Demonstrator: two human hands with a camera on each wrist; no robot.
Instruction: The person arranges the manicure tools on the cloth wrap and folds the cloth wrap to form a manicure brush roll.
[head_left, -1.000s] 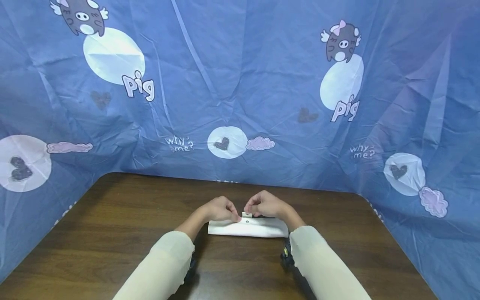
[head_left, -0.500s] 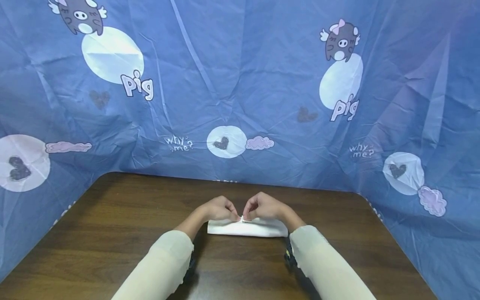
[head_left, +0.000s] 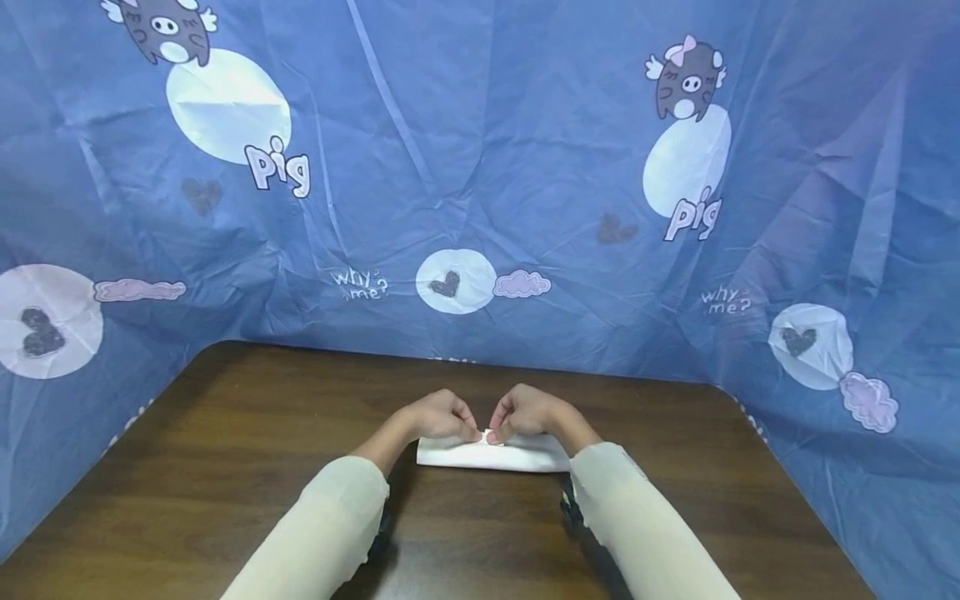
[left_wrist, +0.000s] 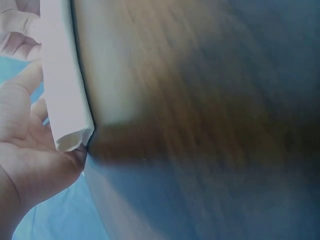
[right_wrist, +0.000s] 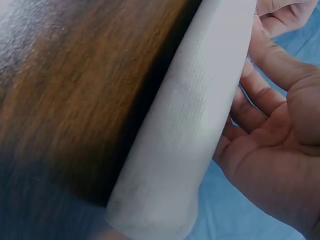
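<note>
A white rolled pouch lies lengthwise across the table. In the left wrist view its end shows as a hollow, flattened tube. My left hand grips the pouch's far edge just left of the middle, thumb on top. Close beside it, my right hand pinches the small snap tab at the pouch's centre, thumb pressed down on it. The thumb hides the snap button. Seen from the right wrist, the smooth side of the pouch stretches past my spread lower fingers.
The brown wooden table extends around the pouch on all sides. Behind it and along both sides hangs a blue printed cloth. Pale sleeves cover both forearms, with a dark wrist device under each.
The right hand has come in to the left and lowered its thumb onto the tab. The tab, upright before with its snap showing, is folded down over the pouch. The left hand stays put.
</note>
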